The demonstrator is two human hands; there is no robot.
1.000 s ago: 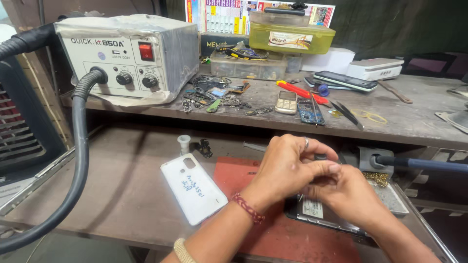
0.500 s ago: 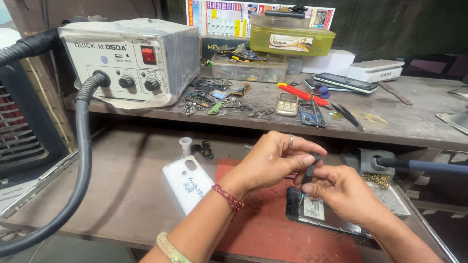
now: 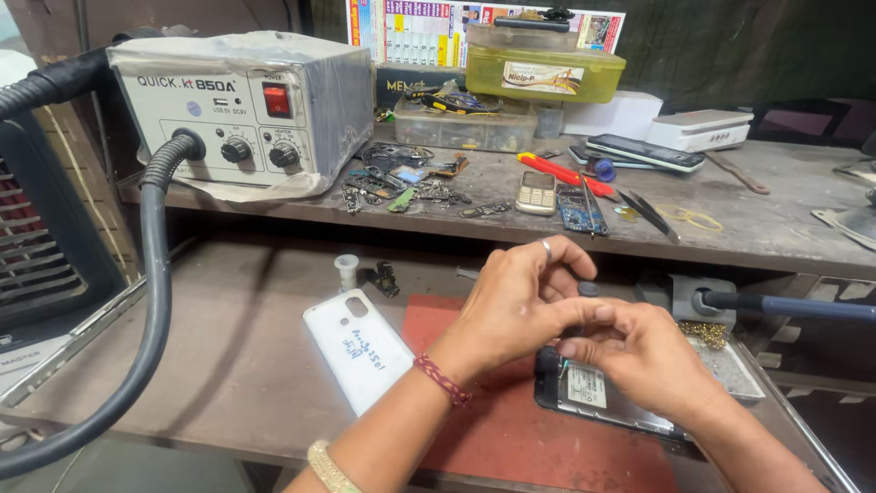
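Both hands met over the opened phone [image 3: 602,397] on the red mat [image 3: 511,429] at 5 o'clock: left hand [image 3: 520,301] and right hand [image 3: 643,351] pinched closed on a small dark part [image 3: 584,290], white back cover [image 3: 358,347] at 9 o'clock.
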